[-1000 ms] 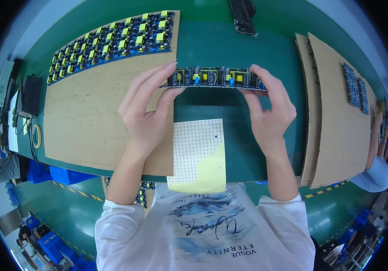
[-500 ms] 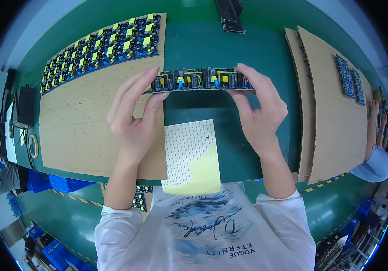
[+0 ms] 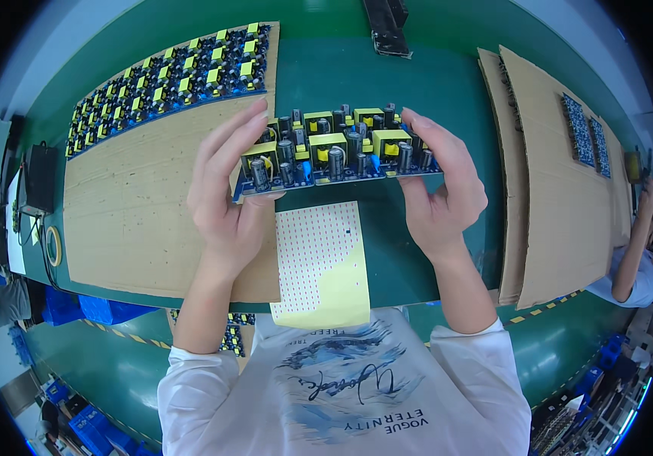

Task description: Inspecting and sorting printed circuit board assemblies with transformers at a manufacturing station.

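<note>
Circuit board [image 3: 332, 156] newly tilted, ends in left hand [image 3: 224, 190], right hand [image 3: 448, 197]

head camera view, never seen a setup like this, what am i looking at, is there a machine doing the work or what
There's no robot, just a person's bare left hand and bare right hand. The picture comes from a wide fisheye camera worn on the head, looking down, so straight edges bend.

The hands hold opposite ends of a blue circuit-board panel with yellow blocks and black cylinders. Beneath is a green tabletop. At left, a flat brown cardboard sheet carries rows of similar boards. Nearer the body lies a white and pale-yellow paper sheet with small marks. At right are more brown cardboard sheets.
</note>
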`<state>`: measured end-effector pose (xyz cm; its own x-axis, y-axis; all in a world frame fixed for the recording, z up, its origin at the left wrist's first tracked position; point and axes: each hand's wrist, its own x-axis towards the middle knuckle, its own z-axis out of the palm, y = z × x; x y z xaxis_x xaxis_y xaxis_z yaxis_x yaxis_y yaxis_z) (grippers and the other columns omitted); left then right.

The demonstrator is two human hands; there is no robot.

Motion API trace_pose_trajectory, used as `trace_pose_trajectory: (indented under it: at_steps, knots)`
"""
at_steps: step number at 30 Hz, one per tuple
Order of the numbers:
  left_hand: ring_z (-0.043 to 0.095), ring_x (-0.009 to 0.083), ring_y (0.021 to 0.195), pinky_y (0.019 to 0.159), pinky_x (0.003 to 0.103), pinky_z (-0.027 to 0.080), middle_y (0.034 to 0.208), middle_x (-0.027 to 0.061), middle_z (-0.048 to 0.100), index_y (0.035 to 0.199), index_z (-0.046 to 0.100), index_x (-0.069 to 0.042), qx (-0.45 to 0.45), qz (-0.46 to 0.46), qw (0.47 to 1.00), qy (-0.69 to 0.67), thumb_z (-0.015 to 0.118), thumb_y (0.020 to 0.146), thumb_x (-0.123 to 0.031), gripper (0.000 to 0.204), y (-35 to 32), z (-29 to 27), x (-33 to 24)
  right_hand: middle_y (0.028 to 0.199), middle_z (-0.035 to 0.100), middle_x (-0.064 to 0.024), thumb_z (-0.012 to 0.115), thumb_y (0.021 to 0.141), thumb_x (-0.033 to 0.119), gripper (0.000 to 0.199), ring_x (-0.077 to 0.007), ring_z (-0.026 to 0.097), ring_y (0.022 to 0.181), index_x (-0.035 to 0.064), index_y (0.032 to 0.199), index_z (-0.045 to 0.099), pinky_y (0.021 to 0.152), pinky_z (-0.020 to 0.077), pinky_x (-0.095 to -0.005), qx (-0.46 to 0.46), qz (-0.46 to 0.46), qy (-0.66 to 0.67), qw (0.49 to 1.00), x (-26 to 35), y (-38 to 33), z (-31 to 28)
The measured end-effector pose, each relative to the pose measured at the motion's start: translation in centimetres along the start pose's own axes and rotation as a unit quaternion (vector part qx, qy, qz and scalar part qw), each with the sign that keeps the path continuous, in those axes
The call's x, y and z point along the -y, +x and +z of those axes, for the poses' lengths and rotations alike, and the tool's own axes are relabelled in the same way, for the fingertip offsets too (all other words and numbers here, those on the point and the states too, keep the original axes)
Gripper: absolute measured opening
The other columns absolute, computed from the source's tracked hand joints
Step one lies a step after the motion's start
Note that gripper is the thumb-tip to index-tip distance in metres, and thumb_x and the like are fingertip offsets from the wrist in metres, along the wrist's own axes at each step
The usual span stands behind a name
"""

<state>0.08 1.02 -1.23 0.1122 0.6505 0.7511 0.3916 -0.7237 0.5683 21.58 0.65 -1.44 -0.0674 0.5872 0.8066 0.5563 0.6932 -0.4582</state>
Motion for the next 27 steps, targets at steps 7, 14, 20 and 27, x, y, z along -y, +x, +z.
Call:
trace_pose_trajectory:
  at_steps: [7, 14, 20, 27]
  knots:
    - [0.056, 0.0286, 0.103, 0.086, 0.033, 0.045, 0.112, 0.0173, 0.057, 0.11, 0.055, 0.001, -0.007, 0.005, 1.0, -0.025, 0.06, 0.08, -0.009, 0.031, -0.1, 0.2, 0.0, 0.099, 0.063, -0.0159, 0.059, 0.065, -0.012, 0.043, -0.0267, 0.062, 0.093, -0.0002, 0.106, 0.056, 0.08, 0.0492, -0.0304, 0.003, 0.002, 0.005, 1.0, 0.0, 0.0, 0.2]
    - [0.058, 0.0304, 0.099, 0.085, 0.036, 0.046, 0.105, 0.0168, 0.059, 0.102, 0.057, 0.002, -0.01, 0.02, 0.999, -0.037, 0.058, 0.079, -0.002, 0.024, -0.1, 0.2, 0.3, 0.106, 0.059, -0.0174, 0.06, 0.063, -0.012, 0.047, -0.0275, 0.06, 0.096, 0.002, 0.108, 0.056, 0.077, 0.0506, -0.0309, 0.017, 0.003, -0.009, 1.0, 0.3, 0.4, 0.5]
    - [0.058, 0.0322, 0.098, 0.087, 0.041, 0.046, 0.1, 0.0168, 0.06, 0.099, 0.058, 0.003, 0.009, 0.065, 0.998, 0.025, 0.058, 0.077, 0.002, 0.022, 0.2, 0.3, 0.0, 0.111, 0.054, -0.0216, 0.06, 0.059, -0.014, 0.045, -0.0323, 0.056, 0.099, 0.002, 0.101, 0.054, 0.073, 0.053, -0.0336, -0.01, -0.031, 0.082, 0.996, -0.1, 0.2, 1.2]
    - [0.058, 0.0326, 0.098, 0.088, 0.043, 0.046, 0.1, 0.017, 0.06, 0.099, 0.058, 0.003, 0.002, 0.064, 0.998, 0.003, 0.057, 0.076, 0.003, 0.022, 0.3, 0.3, -0.1, 0.108, 0.056, -0.0194, 0.058, 0.059, -0.016, 0.041, -0.0305, 0.058, 0.095, 0.0036, 0.095, 0.053, 0.073, 0.053, -0.0324, -0.011, -0.033, 0.086, 0.996, -0.1, -0.1, 1.2]
